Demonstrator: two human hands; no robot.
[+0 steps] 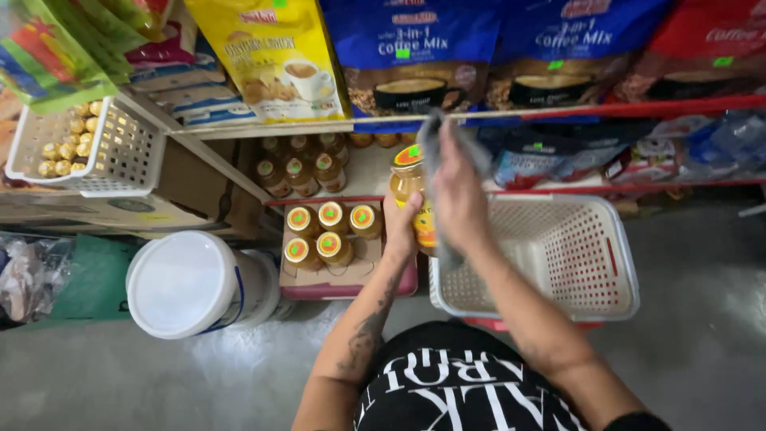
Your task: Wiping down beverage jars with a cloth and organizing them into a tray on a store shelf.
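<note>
- Left hand (401, 219): fingers curled around a glass jar of amber liquid with an orange-and-green lid (409, 177), gripping it from below and the side; jar upright, held above the floor in front of the lower shelf.
- Right hand (456, 191): fingers close together, pressing a grey cloth (437, 144) against the jar's right side; cloth drapes over the hand and hangs below it.
- Jar position: between the open cardboard tray (319, 275) of matching jars (332, 215) on its left and the white perforated plastic basket (574, 255) on its right, near both.
- More jars of the same kind (302, 172) stand on the shelf behind.
- White round plastic bucket with a lid (191, 283) sits on the floor, left of the tray.
- Small white basket of gold-wrapped round sweets (72, 144) hangs at upper left.
- Large yellow and blue pouches (415, 48) line the upper shelf.
</note>
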